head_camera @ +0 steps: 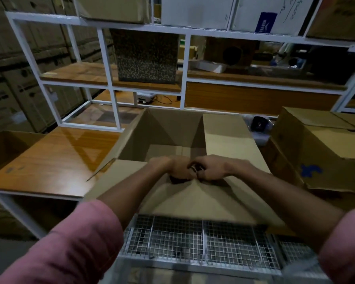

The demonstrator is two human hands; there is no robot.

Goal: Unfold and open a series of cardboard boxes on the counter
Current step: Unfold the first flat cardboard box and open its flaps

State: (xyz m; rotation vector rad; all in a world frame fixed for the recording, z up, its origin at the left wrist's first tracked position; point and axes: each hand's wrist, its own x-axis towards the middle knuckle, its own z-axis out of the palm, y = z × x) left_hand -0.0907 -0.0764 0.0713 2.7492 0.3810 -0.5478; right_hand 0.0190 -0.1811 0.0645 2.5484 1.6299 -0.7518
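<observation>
The open cardboard box (172,140) stands on the wooden counter (55,160) right in front of me, and my left hand (173,167) and right hand (210,168) meet, fingers curled, at the middle of its near flap (193,197). The view is blurred there, so I cannot tell whether I pinch the flap's edge or something small and dark between my hands. If I pull unevenly, I judge the flap could tear or crease, or the light box could slide towards the second box (320,148) on my right.
</observation>
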